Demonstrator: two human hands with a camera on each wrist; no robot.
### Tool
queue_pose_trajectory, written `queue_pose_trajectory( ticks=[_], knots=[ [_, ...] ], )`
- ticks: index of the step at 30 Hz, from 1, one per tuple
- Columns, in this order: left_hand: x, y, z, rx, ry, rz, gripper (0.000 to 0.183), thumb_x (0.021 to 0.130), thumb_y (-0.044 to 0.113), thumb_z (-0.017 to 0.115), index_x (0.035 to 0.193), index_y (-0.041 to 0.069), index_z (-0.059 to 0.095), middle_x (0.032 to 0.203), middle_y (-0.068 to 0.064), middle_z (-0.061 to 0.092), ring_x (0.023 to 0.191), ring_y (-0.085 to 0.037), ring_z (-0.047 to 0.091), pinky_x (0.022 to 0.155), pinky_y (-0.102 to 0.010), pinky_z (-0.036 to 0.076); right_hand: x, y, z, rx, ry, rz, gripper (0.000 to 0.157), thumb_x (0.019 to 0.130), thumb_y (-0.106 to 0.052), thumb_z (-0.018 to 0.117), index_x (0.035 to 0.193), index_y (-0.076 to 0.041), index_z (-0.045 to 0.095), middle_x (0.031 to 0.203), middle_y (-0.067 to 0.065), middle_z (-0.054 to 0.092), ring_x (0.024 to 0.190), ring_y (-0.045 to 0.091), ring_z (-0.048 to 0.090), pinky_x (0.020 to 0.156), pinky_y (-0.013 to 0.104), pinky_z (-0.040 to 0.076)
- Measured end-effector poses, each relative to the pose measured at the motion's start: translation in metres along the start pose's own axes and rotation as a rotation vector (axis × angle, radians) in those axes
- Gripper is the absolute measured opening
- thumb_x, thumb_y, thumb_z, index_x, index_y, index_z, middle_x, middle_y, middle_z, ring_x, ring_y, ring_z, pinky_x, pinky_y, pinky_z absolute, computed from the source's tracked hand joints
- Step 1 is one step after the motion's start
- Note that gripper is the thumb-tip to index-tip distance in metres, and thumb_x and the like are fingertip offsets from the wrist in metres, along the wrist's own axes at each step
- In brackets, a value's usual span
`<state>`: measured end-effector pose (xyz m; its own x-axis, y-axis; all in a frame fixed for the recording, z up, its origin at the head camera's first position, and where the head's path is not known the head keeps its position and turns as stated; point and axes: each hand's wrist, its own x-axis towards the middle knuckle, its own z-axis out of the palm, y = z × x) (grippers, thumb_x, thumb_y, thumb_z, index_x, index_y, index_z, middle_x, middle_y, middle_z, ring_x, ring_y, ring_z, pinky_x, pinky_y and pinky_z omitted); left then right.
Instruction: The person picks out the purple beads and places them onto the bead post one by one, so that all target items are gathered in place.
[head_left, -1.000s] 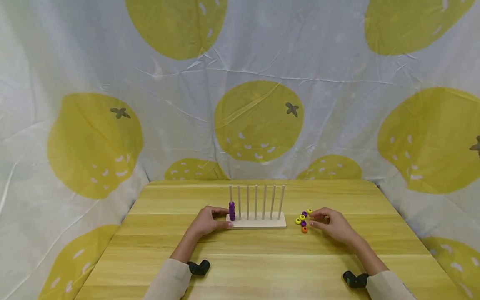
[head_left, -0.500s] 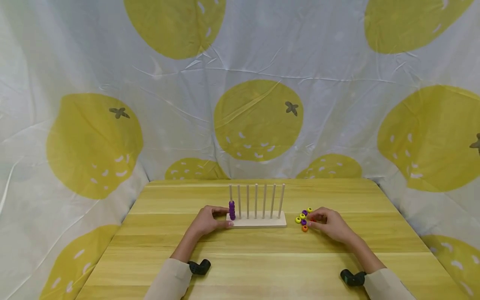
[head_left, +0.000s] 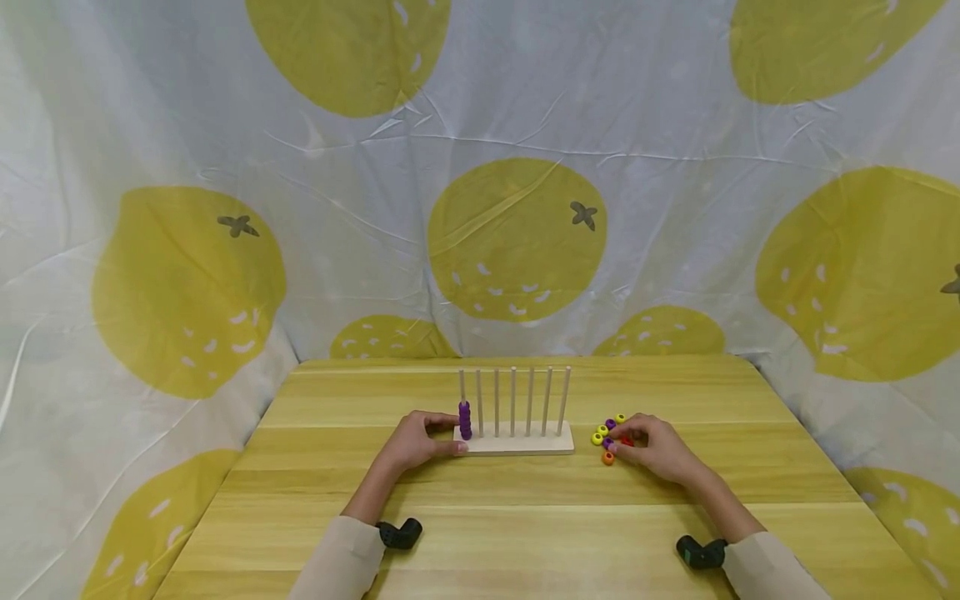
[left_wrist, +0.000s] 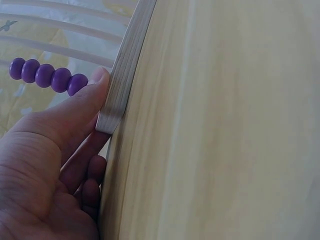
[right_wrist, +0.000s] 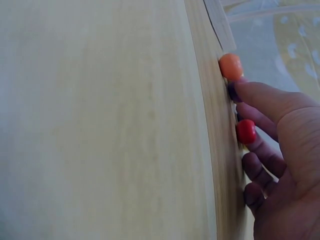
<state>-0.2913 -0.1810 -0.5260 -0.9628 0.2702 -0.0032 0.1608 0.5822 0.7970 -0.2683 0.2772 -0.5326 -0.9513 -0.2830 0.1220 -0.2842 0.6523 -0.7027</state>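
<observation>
A pale wooden peg rack (head_left: 517, 446) with several upright pegs stands mid-table. Several purple beads (head_left: 466, 421) are stacked on its leftmost peg. My left hand (head_left: 417, 442) grips the left end of the base; in the left wrist view the thumb (left_wrist: 97, 82) lies on top of the board and fingers reach beneath its end. Right of the rack, my right hand (head_left: 656, 446) pinches a purple bead (right_wrist: 233, 92) low at the tabletop, between thumb and forefinger. A red bead (right_wrist: 246, 131) lies under that hand, and an orange bead (head_left: 608, 458) sits just in front of the fingertips.
Yellow beads (head_left: 597, 438) and another purple bead (head_left: 611, 424) lie loosely grouped left of the right hand. The wooden table (head_left: 510, 533) ends at a curtain (head_left: 360, 250) printed with lemons, which surrounds its back and sides.
My right hand has moved slightly left, its fingertips closing on the nearer purple bead. The red bead has come into sight beneath it. My left hand stays on the rack.
</observation>
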Motion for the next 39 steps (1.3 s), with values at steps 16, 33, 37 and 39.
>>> queue_pose_trajectory(
  ticks=[16, 33, 37, 39],
  knots=[
    [0.000, 0.001, 0.000, -0.011, -0.010, 0.004, 0.056, 0.077, 0.042, 0.091, 0.126, 0.019, 0.076, 0.127, -0.005, 0.074, 0.123, -0.027, 0.066, 0.107, -0.048, 0.051, -0.001, 0.000, -0.006, 0.055, 0.009, 0.018, 0.020, 0.092, -0.029, 0.080, 0.108, -0.016, 0.079, 0.097, -0.001, 0.068, 0.083, 0.010, 0.056, 0.070, 0.024, 0.048],
    [0.001, -0.001, -0.001, -0.016, -0.010, 0.004, 0.056, 0.077, 0.041, 0.091, 0.126, 0.019, 0.076, 0.127, -0.004, 0.074, 0.123, -0.027, 0.066, 0.106, -0.049, 0.052, 0.011, -0.028, -0.033, -0.045, 0.090, -0.085, 0.016, 0.097, -0.026, 0.075, 0.110, -0.018, 0.079, 0.099, -0.002, 0.072, 0.084, 0.010, 0.055, 0.065, 0.024, 0.046],
    [0.001, 0.000, -0.001, -0.016, -0.008, 0.001, 0.056, 0.077, 0.042, 0.091, 0.126, 0.020, 0.076, 0.128, -0.004, 0.073, 0.124, -0.028, 0.066, 0.107, -0.049, 0.051, 0.016, -0.037, -0.041, -0.048, 0.080, -0.082, 0.018, 0.098, -0.031, 0.073, 0.111, -0.020, 0.078, 0.101, -0.003, 0.072, 0.085, 0.010, 0.056, 0.065, 0.024, 0.046],
    [0.001, 0.000, -0.001, -0.018, -0.009, -0.001, 0.056, 0.077, 0.042, 0.091, 0.126, 0.020, 0.076, 0.128, -0.004, 0.074, 0.124, -0.028, 0.066, 0.107, -0.049, 0.051, 0.019, -0.041, -0.044, -0.047, 0.073, -0.081, 0.019, 0.098, -0.033, 0.073, 0.111, -0.021, 0.078, 0.103, -0.003, 0.072, 0.086, 0.011, 0.056, 0.065, 0.025, 0.046]
  ],
)
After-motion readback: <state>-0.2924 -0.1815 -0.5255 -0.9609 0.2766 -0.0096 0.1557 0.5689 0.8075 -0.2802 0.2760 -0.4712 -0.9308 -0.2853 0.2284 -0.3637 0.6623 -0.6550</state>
